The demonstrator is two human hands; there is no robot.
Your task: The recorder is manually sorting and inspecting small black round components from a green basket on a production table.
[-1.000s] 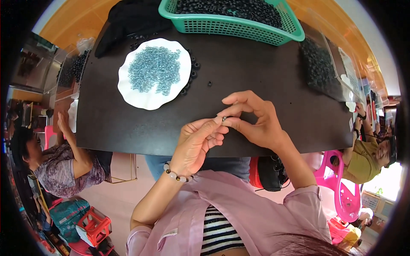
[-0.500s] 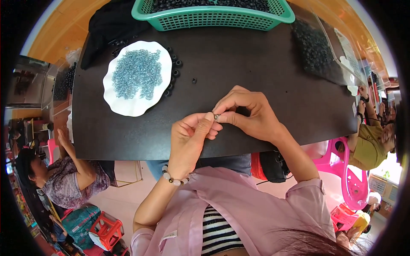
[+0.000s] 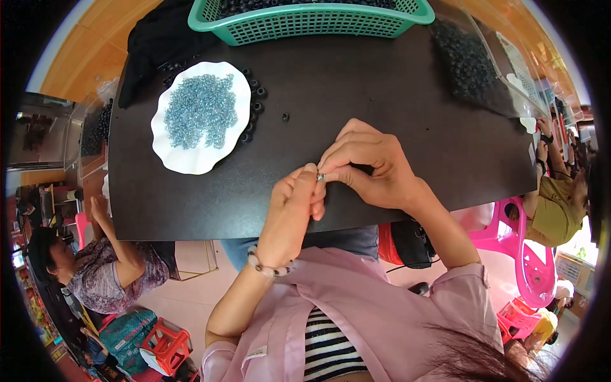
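Observation:
Near the table's front edge, my left hand (image 3: 289,207) and my right hand (image 3: 375,162) meet, fingertips closed on one small, shiny, dark-and-silvery piece (image 3: 320,177). My fingers cover most of it, so its exact kind is hard to make out. To the left lies a white wavy-rimmed plate (image 3: 163,143) bearing a heap of tiny pale-blue clear beads (image 3: 202,109). Several round black pieces (image 3: 258,93), apparently with holes, line the plate's right side. A single small black piece (image 3: 285,117) lies apart, between plate and hands.
A green mesh basket (image 3: 318,27) of black pieces stands at the far edge. Far right is a clear bag or bin (image 3: 468,70) of black pieces; black cloth (image 3: 153,48) lies far left. Other people (image 3: 105,267) sit left and right beyond the dark table (image 3: 407,83).
My left hand has turned, and its fingers have curled in more under the small piece. Both hands still pinch it at nearly the same spot. The view has shifted slightly.

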